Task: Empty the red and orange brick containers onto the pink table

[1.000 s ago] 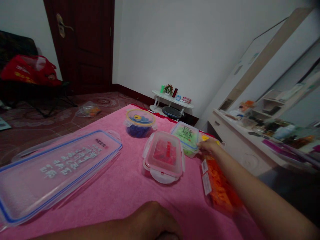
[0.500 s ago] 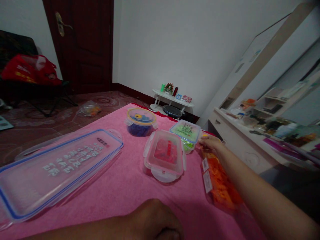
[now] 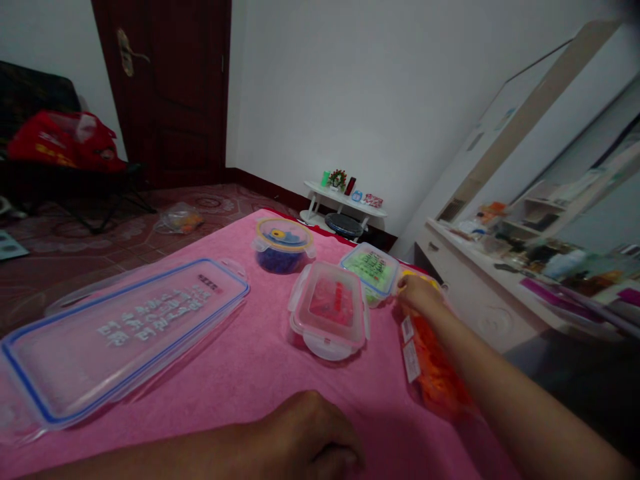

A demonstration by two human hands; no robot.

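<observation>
A: hand status?

B: right hand [image 3: 419, 297] is stretched out to the far right of the pink cloth [image 3: 240, 380]. Its fingertips are against the right edge of the green-filled box [image 3: 371, 270]. Fingers are curled in and narrow. Can't tell if that's a grip or only contact.

A: left?

B: left hand [image 3: 313, 440] is at bottom centre, knuckles up, resting on the cloth. Fingers are folded into a loose fist, nothing visible inside.

A: exact spot of the green box?

B: far right part of the cloth, lid on, blue rim. It sits just behind the red-filled box [image 3: 330, 310], corners nearly touching. The red one has a clear lid on.

A: what else is near the right hand?

B: orange packet [image 3: 435, 370] with 2 white labels lies on the cloth along the forearm, partly under it. A yellow item [image 3: 421, 275] sits just past the hand, mostly hidden, can't identify it.

A: rest of the surface?

B: 1 round tub [image 3: 283, 243] with a yellow-rimmed lid and blue contents, behind the red box and left of the green one. 1 long clear lid [image 3: 125, 333] with a blue seal and raised white lettering lies flat at left, well apart from both hands.

A: background?

B: dark door [image 3: 170, 87], red bag [image 3: 60, 143] on a dark chair, small white table [image 3: 345, 200] by the wall, cluttered dresser [image 3: 480, 293] at right.
</observation>
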